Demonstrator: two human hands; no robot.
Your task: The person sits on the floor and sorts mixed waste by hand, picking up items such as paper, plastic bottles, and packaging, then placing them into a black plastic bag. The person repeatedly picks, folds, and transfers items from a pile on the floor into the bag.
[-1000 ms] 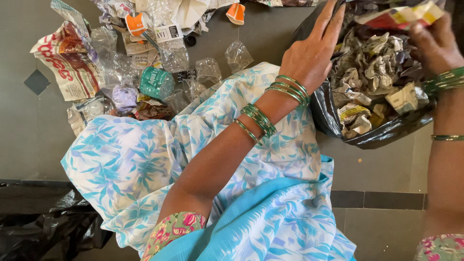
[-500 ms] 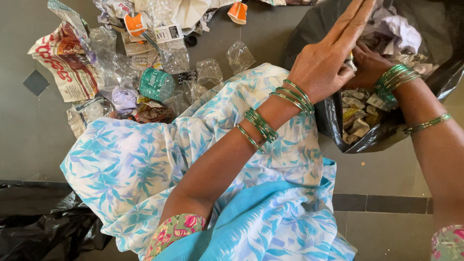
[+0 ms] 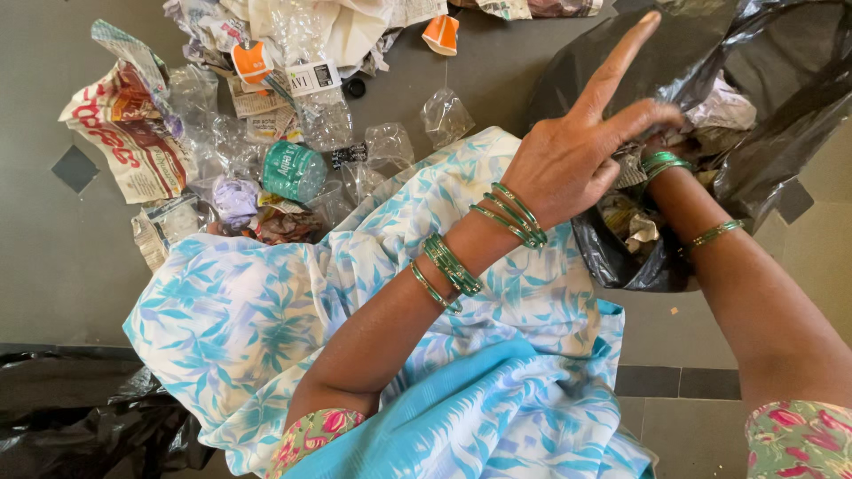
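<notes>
A black plastic bag [image 3: 781,98] lies open on the floor at the upper right, full of crumpled paper [image 3: 723,106] and wrappers. My left hand [image 3: 577,155] is at the bag's near rim, index finger straight up and thumb spread to the right. My right hand [image 3: 664,142] reaches down into the bag; only its wrist with green bangles shows, and the fingers are hidden behind my left thumb and the paper. Both forearms wear green bangles. My lap is covered by blue and white leaf-print cloth [image 3: 266,310].
A heap of litter lies on the grey floor at the upper left: a crumpled red and white printed paper [image 3: 124,133], clear plastic pieces [image 3: 444,111], a green wrapper [image 3: 293,168], orange cups [image 3: 441,31]. Another black bag [image 3: 80,417] sits at the lower left.
My right hand has pushed deeper into the bag, after first holding a paper piece above it. My left index finger and thumb have spread apart. The view shifted slightly.
</notes>
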